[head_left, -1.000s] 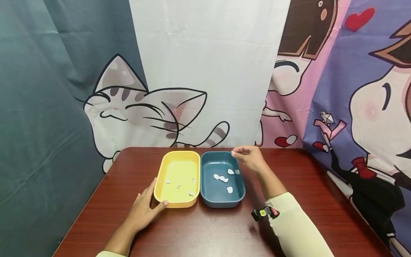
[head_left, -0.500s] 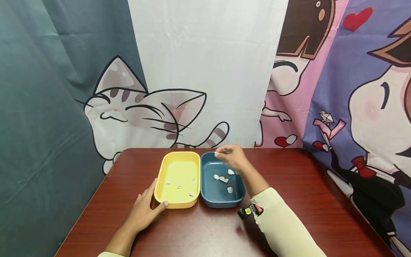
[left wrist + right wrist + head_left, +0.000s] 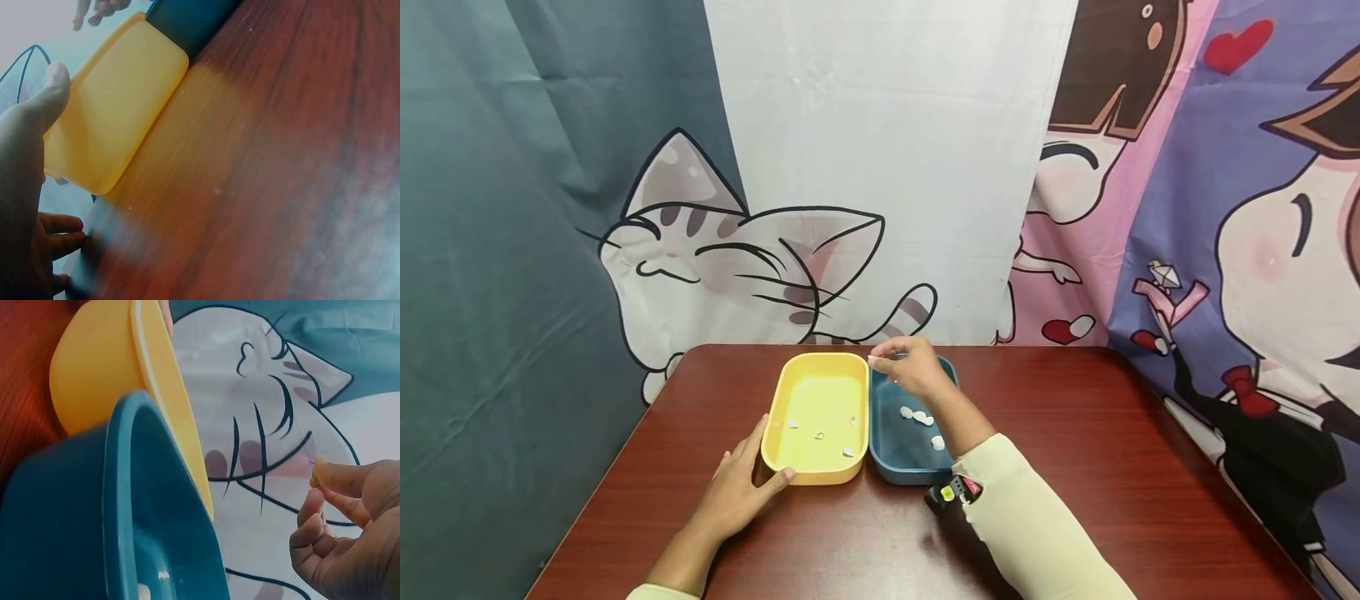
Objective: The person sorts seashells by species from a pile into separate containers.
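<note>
My left hand (image 3: 733,492) rests against the near left corner of the yellow tub (image 3: 815,478), thumb at the front wall and fingers along the side; in the left wrist view its thumb (image 3: 53,94) lies straight by the tub. My right hand (image 3: 910,367) is raised over the far end of the blue tub (image 3: 910,477), near the rim where the tubs meet. Between thumb and finger it pinches a small shell (image 3: 315,478), mostly covered by the fingertips. Several white shells (image 3: 917,416) lie in the blue tub. Several smaller pale shells, one of them a near shell (image 3: 847,451), lie in the yellow tub.
Both tubs stand side by side on a reddish-brown wooden table (image 3: 1112,450). A printed cartoon curtain (image 3: 880,167) hangs just behind the table's far edge. A small black device (image 3: 951,493) is strapped at the right wrist.
My right hand has moved left, from the blue tub's far right corner to near the shared rim, still pinching the shell. The left hand and both tubs have stayed in place.
</note>
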`<state>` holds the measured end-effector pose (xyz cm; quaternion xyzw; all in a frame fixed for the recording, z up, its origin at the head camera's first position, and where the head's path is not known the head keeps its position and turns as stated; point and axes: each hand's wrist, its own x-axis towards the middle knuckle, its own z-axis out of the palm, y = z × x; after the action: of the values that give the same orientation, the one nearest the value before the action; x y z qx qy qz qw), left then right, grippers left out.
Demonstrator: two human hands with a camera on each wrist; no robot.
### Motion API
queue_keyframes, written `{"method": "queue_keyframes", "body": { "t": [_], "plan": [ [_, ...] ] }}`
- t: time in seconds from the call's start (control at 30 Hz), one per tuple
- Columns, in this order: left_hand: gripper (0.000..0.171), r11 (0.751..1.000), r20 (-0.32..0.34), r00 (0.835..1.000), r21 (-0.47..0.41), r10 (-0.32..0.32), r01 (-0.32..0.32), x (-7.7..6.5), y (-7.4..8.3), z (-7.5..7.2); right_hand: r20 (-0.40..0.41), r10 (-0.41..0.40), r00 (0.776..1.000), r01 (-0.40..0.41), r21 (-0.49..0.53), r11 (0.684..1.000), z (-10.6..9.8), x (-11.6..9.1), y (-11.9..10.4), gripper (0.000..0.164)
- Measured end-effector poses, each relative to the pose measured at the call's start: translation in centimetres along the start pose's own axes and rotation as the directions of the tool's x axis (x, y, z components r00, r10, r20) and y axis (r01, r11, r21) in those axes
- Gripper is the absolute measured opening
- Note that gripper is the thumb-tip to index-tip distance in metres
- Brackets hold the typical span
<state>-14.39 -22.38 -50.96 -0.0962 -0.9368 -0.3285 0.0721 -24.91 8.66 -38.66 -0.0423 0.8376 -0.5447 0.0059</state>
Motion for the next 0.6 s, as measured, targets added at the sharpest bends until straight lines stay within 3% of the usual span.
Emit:
{"method": "queue_keyframes", "body": {
  "t": [0.27,0.6],
  "plan": [
    [0.1,1.0,0.003,1.0,-0.004,-0.002,0.002,0.17,0.08,0.11,0.015,-0.018,1.0,0.018,0.006,1.0,0.88,-0.02,-0.9,0.006],
    [0.1,1.0,0.004,1.0,-0.007,-0.004,0.004,0.36,-0.2,0.13,0.081,-0.041,0.996,0.038,0.034,0.999,0.24,-0.11,-0.97,0.014]
  ]
}}
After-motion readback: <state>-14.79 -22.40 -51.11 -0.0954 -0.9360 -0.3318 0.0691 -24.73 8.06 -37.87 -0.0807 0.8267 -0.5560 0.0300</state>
